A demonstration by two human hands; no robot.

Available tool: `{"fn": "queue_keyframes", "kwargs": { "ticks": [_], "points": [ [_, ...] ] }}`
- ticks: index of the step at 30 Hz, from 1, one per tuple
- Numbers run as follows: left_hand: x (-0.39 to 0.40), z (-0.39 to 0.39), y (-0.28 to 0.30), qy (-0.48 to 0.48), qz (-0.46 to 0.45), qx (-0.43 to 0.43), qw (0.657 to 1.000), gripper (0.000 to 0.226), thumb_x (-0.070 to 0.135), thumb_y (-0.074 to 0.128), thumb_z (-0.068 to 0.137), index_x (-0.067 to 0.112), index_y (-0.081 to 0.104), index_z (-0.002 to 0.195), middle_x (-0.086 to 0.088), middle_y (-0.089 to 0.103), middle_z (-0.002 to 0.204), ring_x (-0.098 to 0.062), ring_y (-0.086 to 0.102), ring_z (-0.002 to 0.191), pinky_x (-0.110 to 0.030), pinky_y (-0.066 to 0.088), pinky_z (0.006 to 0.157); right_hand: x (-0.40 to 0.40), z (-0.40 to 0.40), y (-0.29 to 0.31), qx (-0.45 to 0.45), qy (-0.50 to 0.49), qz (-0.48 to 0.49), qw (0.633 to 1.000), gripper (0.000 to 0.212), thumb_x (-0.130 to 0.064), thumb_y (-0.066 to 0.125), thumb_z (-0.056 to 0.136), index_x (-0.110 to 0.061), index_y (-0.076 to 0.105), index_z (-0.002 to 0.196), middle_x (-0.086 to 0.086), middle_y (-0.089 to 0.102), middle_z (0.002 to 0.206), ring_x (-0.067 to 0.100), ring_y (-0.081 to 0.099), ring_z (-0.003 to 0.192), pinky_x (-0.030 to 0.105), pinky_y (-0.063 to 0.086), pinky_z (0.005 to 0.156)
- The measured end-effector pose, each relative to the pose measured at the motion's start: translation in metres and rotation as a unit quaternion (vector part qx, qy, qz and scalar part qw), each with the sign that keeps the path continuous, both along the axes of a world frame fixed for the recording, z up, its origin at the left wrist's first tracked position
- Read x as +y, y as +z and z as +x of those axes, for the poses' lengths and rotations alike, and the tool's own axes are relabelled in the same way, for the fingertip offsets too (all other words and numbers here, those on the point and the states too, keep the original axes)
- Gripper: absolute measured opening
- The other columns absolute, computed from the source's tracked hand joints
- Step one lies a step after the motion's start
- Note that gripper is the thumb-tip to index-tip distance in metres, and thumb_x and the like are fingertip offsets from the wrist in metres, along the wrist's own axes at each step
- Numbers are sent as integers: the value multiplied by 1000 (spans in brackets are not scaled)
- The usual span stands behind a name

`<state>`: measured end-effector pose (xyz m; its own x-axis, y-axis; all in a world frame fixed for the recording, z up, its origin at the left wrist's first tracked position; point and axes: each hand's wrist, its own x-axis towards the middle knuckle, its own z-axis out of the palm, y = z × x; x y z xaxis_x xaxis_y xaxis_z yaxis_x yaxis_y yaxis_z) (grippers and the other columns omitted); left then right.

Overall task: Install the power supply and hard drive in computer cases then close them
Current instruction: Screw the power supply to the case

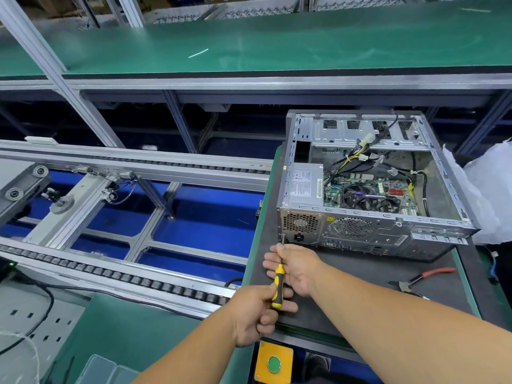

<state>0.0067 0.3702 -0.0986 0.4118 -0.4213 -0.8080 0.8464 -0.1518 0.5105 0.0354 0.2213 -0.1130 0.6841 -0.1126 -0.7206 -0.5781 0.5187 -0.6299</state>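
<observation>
The computer case (371,184) lies on its side with the side panel off, on a dark mat (346,275) that covers the near right part of a green-edged table (259,236). Its rear panel faces the person. Inside, the grey power supply (304,187) sits in the near left corner, with the motherboard and its round fan (368,196) just to the right and loose cable bundles (357,159) running toward the drive bays at the far side.

The left hand (256,314) grips the yellow-and-black handle of a screwdriver (278,284), fingers curled round it. The right hand (293,266) pinches the thin shaft higher up, fingers curled, and the tip meets a screw at the lower left corner of the rear panel, beside the power supply's vent grille (300,223).

Red-handled pliers (424,278) lie on the mat well to the right of the hands. White plastic wrap (482,195) is bunched against the case's right side.

Left of the table runs a roller conveyor (124,275) of aluminium rails, with a blue floor showing between its cross-members. Beyond stands a long shelf with a green surface (277,45) on aluminium posts (55,76). At the bottom edge, a yellow box with a green button (274,364) is fixed below the table front, and a clear plastic tray (102,370) rests on a lower green surface to the left, near a black cable (41,322).
</observation>
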Motion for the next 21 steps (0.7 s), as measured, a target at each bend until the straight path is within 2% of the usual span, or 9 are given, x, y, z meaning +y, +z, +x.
{"fn": "queue_keyframes", "kwargs": {
  "ticks": [2, 5, 9, 11, 13, 16, 18, 19, 21],
  "points": [
    [-2, -2, -3, -14, 57, -62, 996, 31, 30, 49, 107, 6, 68, 107, -17, 76, 94, -11, 32, 43, -23, 20, 46, 0, 0, 1, -2, 3, 4, 1000, 22, -22, 49, 110, -6, 64, 109, 13, 68, 87, 23, 72, 69, 36, 60, 69],
    [-11, -5, -8, -29, 164, -184, 969, 20, 29, 66, 98, 12, 65, 86, -7, 76, 75, -12, 59, 54, -23, 38, 54, -1, 1, 3, -3, 13, 1, 1000, 27, -23, 46, 111, -3, 63, 115, 14, 69, 91, 24, 72, 73, 40, 61, 77],
    [-18, -10, -10, -13, 207, -244, 947, 27, 28, 82, 85, 13, 62, 77, -5, 73, 67, -8, 64, 57, -24, 48, 58, -2, -1, 5, -1, 19, -6, 1000, 29, -24, 45, 111, -3, 65, 116, 14, 78, 94, 25, 76, 78, 48, 60, 89],
    [-14, -7, -7, -29, 220, -245, 944, 36, 42, 83, 83, 10, 65, 79, -3, 73, 67, -10, 61, 55, -26, 47, 58, -2, -2, 7, -1, 17, -9, 1000, 30, -25, 46, 111, -3, 65, 114, 15, 78, 93, 25, 76, 74, 44, 63, 80],
    [-8, -1, -4, 6, 230, -209, 950, 53, 58, 74, 85, 6, 68, 87, -6, 69, 64, -13, 51, 47, -24, 40, 48, -1, -4, 11, 4, 15, -16, 1000, 29, -26, 46, 111, -3, 64, 110, 15, 74, 82, 25, 70, 63, 34, 60, 63],
    [-2, 14, 2, 193, 115, -74, 971, 54, 48, 51, 103, -4, 65, 109, -14, 64, 76, -20, 57, 58, -29, 43, 50, -5, -14, 13, 7, 47, -70, 996, 28, -30, 44, 111, -9, 60, 103, 10, 62, 63, 20, 52, 49, 25, 43, 51],
    [-3, 26, 9, 313, -28, 16, 949, 53, 39, 41, 108, -10, 60, 118, -24, 65, 105, -32, 66, 97, -39, 54, 76, -13, -24, 19, -18, 137, -186, 973, 29, -30, 45, 109, -12, 64, 96, 6, 59, 55, 17, 47, 43, 22, 37, 47],
    [-4, 32, 13, 344, -76, 31, 936, 54, 39, 39, 109, -10, 59, 119, -28, 65, 116, -38, 64, 111, -43, 54, 86, -18, -28, 24, -41, 198, -261, 944, 29, -30, 47, 107, -15, 66, 91, 4, 60, 53, 17, 47, 43, 22, 37, 46],
    [-7, 42, 23, 378, -136, 24, 916, 56, 41, 37, 109, -8, 60, 121, -30, 67, 121, -41, 64, 114, -46, 55, 89, -27, -34, 39, -87, 312, -398, 859, 34, -34, 48, 104, -18, 65, 79, 0, 62, 54, 17, 52, 47, 28, 44, 52]
  ]
}}
